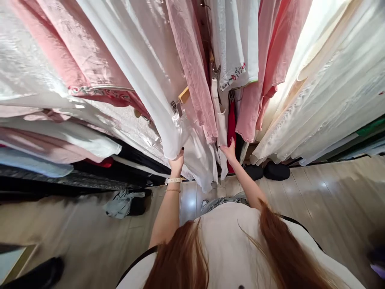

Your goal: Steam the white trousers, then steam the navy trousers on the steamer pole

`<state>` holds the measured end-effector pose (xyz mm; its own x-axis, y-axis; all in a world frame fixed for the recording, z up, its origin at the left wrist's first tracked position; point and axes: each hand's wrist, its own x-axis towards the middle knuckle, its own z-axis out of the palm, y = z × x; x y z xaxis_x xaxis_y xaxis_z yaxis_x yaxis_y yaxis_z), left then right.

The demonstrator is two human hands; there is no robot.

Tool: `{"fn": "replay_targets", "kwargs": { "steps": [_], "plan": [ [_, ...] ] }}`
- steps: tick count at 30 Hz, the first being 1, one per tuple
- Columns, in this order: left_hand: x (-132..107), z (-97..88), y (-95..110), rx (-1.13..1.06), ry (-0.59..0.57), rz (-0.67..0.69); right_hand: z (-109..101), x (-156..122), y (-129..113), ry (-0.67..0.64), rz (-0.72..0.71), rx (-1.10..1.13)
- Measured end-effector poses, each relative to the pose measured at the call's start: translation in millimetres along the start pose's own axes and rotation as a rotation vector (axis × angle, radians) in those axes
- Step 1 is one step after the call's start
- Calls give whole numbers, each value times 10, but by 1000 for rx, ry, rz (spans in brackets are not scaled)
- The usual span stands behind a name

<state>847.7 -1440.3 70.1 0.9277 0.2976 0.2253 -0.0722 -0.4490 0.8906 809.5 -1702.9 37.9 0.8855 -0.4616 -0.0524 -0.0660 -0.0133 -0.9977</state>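
My left hand (177, 161), with a white watch band at the wrist, is at the lower end of a long white garment (168, 132). Its thumb shows at the cloth's right edge and the other fingers are mostly hidden, closed round the fabric. My right hand (230, 152) reaches in among the hanging clothes, thumb and forefinger spread apart. The thumb touches a narrow white garment (221, 128), while the forefinger lies against a red garment (231, 120). Between my hands hangs a white satiny piece (200, 156), below a pink garment (195, 76).
Two packed rails of clothes hang ahead, including a white top with floral embroidery (236, 76) and a wooden clip hanger (184, 95). Black shoes (276, 170) stand on the wood-look floor (319, 188). A crumpled grey-blue cloth (120, 204) lies at left.
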Motion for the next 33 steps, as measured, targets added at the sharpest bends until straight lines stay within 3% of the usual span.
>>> {"fn": "replay_targets", "kwargs": {
  "steps": [3, 7, 12, 17, 27, 33],
  "plan": [
    [-121, -211, -11, 77, 104, -137, 189, 131, -86, -196, -27, -121],
    [-296, -361, 15, 118, 64, -215, 653, -311, -189, -367, -107, -232],
    [-485, -241, 46, 100, -15, -224, 910, -953, -267, -574, -218, -282],
    [-594, -81, 104, 75, -62, -215, 899, -1132, -282, -792, -259, -253],
    [-751, -50, 118, -46, -124, -141, 880, -1192, -86, -774, -164, -162],
    [-818, -83, 283, -55, -195, -102, 913, -1175, -8, -726, -136, -70]
  ]
}}
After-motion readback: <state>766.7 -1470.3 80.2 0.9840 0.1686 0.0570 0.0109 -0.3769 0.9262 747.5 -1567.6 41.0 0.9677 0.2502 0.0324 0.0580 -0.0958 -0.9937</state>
